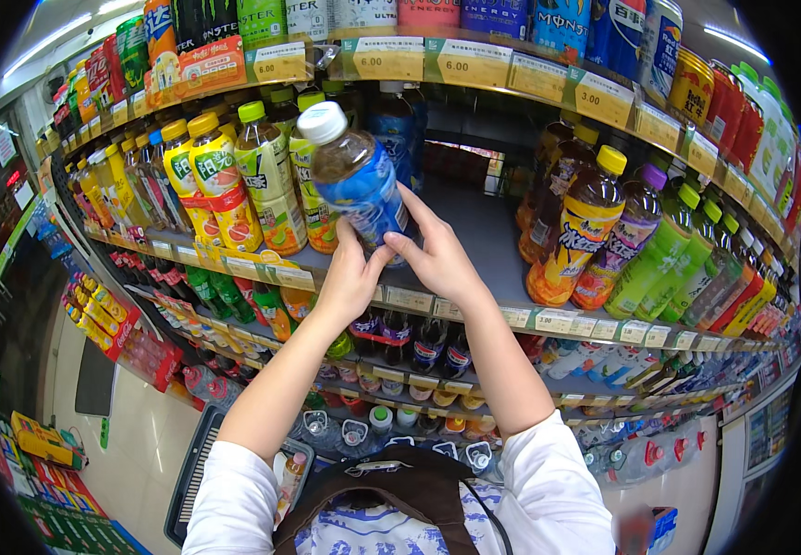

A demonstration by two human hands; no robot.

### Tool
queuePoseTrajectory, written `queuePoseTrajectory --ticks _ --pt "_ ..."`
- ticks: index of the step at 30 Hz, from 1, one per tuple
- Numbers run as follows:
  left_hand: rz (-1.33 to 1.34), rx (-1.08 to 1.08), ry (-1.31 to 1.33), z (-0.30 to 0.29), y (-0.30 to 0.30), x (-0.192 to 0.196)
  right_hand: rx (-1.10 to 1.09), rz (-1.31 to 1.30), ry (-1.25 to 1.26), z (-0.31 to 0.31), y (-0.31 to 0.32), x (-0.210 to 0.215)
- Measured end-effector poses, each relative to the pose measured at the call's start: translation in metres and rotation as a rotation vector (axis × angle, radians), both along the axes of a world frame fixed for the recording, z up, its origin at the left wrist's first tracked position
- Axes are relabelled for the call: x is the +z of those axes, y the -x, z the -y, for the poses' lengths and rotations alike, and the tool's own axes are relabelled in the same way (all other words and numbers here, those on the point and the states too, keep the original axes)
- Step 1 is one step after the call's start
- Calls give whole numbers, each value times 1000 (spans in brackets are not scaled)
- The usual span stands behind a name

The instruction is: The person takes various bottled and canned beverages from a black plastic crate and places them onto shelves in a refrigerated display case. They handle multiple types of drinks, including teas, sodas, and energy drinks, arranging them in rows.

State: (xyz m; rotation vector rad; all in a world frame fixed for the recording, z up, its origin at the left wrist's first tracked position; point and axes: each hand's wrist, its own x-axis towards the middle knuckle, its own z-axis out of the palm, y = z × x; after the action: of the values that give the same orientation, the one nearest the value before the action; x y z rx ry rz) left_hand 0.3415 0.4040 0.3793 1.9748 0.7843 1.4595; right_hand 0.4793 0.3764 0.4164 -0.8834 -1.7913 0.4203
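Observation:
In front of a shelf of drinks, my two hands hold up a plastic bottle [363, 190] with a white cap, a blue label and dark liquid. It tilts with its cap toward the upper left. My left hand [352, 282] grips its lower left side, fingertips partly hidden behind it. The lower right side is held by my right hand [433, 252], its thumb close to the left one. Directly behind stands another blue-labelled bottle [399, 129]. Left of the held bottle is a green-capped bottle [265, 176] in a row of others.
A gap of bare shelf [474, 242] lies right of my hands, followed by a yellow-capped bottle [578, 227] and several more. Cans [562, 28] line the shelf above, behind price tags. Below are more bottle rows. A dark basket [199, 467] stands at lower left.

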Motion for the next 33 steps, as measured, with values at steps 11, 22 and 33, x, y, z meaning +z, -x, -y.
queuePoseTrajectory --ticks 11,22,33 --pt "-202 157 48 -42 -15 0 -380 -119 39 -63 11 -40" --pt "-180 225 113 -46 -23 3 -474 -68 56 -63 13 -35" --pt "123 110 110 90 55 -75 83 -251 -246 28 120 -78"
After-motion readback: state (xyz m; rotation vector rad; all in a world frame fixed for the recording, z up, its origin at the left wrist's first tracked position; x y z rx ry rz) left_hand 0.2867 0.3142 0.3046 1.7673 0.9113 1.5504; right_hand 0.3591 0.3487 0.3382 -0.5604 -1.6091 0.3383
